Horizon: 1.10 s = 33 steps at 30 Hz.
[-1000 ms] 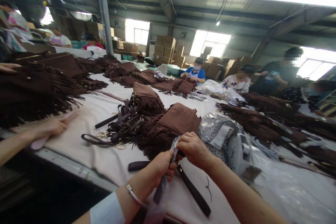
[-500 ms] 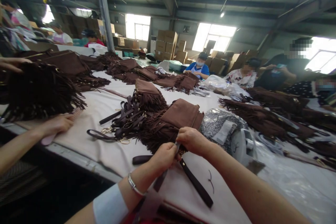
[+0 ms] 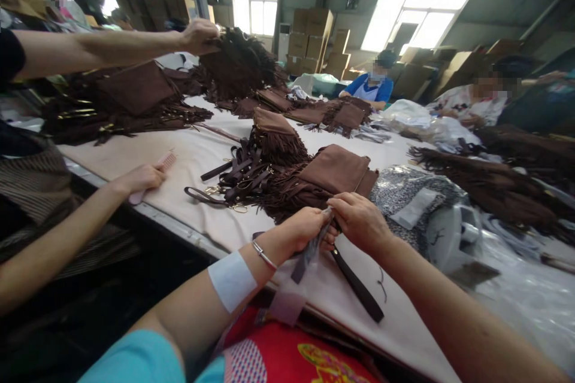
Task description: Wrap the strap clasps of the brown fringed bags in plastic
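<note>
Head view: we see our left hand (image 3: 302, 232) and right hand (image 3: 359, 222) close together at the near edge of the worktop (image 3: 197, 161), both pinching a dark strap (image 3: 354, 284) wrapped in a thin clear sleeve (image 3: 309, 251). The strap's far end lies bare on the cloth, so we judge the wrapping only part done. Just behind, a brown fringed bag (image 3: 330, 173) and a heap of loose straps (image 3: 238, 176) lie untouched. At left a co-worker's hand (image 3: 141, 178) holds a pink comb (image 3: 155, 176).

cloth-covered table (image 3: 197, 158), fringed bags (image 3: 332, 173), straps (image 3: 233, 176)
</note>
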### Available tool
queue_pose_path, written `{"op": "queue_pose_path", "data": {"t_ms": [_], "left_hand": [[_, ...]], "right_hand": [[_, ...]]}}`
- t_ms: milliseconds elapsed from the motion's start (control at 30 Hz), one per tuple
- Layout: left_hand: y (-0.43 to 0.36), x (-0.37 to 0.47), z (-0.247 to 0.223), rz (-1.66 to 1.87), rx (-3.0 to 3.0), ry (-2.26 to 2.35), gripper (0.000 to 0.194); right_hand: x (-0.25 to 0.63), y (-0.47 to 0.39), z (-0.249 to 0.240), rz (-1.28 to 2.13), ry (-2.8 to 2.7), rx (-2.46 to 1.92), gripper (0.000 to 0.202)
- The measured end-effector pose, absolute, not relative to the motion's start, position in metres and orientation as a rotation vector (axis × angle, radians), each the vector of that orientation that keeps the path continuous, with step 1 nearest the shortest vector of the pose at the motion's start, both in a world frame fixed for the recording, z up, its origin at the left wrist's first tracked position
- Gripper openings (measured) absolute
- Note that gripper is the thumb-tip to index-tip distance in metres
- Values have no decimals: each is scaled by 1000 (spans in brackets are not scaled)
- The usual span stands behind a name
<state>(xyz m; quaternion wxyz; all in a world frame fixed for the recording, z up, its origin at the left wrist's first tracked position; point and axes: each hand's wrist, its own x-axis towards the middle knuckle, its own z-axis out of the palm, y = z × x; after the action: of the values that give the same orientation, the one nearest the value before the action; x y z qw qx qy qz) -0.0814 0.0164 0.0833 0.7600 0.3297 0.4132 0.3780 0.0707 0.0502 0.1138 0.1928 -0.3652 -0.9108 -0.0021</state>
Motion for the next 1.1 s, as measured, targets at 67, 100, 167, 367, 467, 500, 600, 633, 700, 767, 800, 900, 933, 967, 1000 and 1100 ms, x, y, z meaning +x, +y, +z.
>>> {"op": "queue_pose_path", "data": {"t_ms": [67, 100, 167, 367, 467, 500, 600, 633, 700, 767, 800, 900, 933, 967, 1000, 1100], "left_hand": [[14, -82, 84, 869, 635, 821, 24], [13, -82, 85, 894, 619, 809, 24], [11, -79, 86, 941, 597, 836, 24], [8, -43, 88, 1123, 471, 923, 19], [4, -25, 82, 1202, 454, 954, 15], [2, -22, 79, 1220, 456, 967, 14], [-3, -21, 76, 1207, 489, 996, 13], [-4, -23, 77, 1189, 493, 988, 14], [-5, -28, 80, 1145, 472, 942, 18], [-4, -32, 85, 1103, 434, 898, 24], [-2, -34, 87, 1091, 418, 893, 26], [11, -35, 91, 1091, 378, 936, 27], [16, -34, 92, 1102, 368, 950, 27], [23, -34, 94, 1113, 361, 958, 28], [29, -33, 95, 1123, 360, 962, 28], [42, -34, 100, 1144, 379, 956, 29]], "right_hand": [[75, 26, 107, 162, -2215, -1230, 22], [77, 11, 102, 300, -2051, -1363, 24], [81, -21, 89, 766, -1895, -1488, 35], [77, -85, 61, 1827, -1259, -1337, 52], [70, -83, 64, 1822, -973, -1357, 49], [69, -80, 66, 1790, -923, -1361, 50], [67, -69, 70, 1735, -897, -1345, 52], [67, -67, 70, 1731, -909, -1334, 52], [66, -66, 67, 1733, -920, -1303, 52], [66, -69, 62, 1743, -923, -1284, 51], [66, -71, 60, 1753, -926, -1280, 51], [67, -78, 53, 1787, -966, -1270, 50], [67, -80, 52, 1794, -995, -1274, 51], [68, -81, 51, 1795, -1023, -1284, 51], [69, -83, 50, 1793, -1045, -1297, 52], [70, -86, 49, 1783, -1052, -1319, 54]]}}
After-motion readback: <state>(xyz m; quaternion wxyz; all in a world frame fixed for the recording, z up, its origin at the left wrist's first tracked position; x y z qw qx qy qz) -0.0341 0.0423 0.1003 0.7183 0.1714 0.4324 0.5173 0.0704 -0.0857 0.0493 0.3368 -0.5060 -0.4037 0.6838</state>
